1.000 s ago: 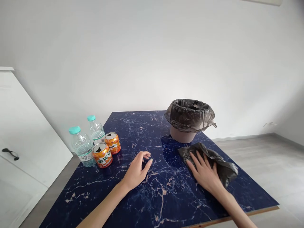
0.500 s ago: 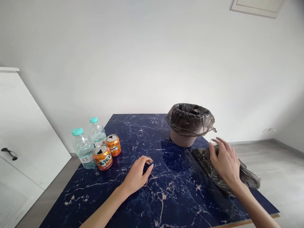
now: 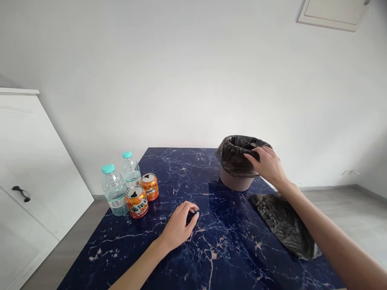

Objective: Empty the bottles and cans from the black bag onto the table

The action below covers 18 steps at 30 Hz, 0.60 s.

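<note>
My left hand (image 3: 178,226) rests on the blue marbled tabletop (image 3: 193,266) with its fingers loosely curved, the thumb apart from them and nothing between. At the near right rim of a trash bin (image 3: 234,182), my right hand (image 3: 267,164) has its fingers over the edge and its thumb on the outer side, gripping the lined rim. A black trash bag (image 3: 232,161) lines this bin and hangs over its edge. Under my right forearm, another black plastic bag (image 3: 286,225) lies flat and crumpled on the table.
Two clear bottles with teal caps, a nearer bottle (image 3: 115,193) and a farther bottle (image 3: 131,171), stand at the left beside two opened orange soda cans, a front can (image 3: 137,203) and a rear can (image 3: 150,187). A white cabinet (image 3: 36,169) stands farther left.
My right hand has moved from above the flat black bag, up and left to the bin's rim. My left hand stays on the table. The view has shifted slightly.
</note>
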Each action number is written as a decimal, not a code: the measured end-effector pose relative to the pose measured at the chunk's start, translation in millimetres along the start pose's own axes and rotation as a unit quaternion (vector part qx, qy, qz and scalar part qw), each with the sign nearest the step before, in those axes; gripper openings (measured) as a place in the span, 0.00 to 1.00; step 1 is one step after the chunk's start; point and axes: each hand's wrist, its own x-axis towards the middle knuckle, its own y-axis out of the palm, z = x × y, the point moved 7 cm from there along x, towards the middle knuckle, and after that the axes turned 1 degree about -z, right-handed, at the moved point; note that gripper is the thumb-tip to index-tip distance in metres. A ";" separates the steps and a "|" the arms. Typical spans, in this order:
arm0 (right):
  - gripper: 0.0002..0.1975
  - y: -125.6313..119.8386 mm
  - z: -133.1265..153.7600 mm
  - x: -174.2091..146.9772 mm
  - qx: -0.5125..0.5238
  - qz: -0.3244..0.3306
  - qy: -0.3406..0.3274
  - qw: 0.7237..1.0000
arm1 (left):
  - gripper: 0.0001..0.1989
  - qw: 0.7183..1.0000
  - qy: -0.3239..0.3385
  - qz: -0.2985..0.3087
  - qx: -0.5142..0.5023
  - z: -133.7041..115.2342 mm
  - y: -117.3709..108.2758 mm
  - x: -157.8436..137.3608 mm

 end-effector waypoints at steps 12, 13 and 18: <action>0.18 -63.5 82.4 -45.8 0.232 0.167 -0.117 0.951 | 0.21 0.957 -0.174 -0.207 -0.103 56.0 -31.6 -3.5; 0.17 -66.8 85.3 -50.8 0.261 0.181 -0.115 0.941 | 0.21 0.956 -0.178 -0.209 -0.106 60.2 -32.0 -3.6; 0.34 -65.1 80.3 -72.3 0.337 0.255 -0.044 0.905 | 0.20 0.959 -0.148 -0.204 -0.126 69.6 -26.9 -3.4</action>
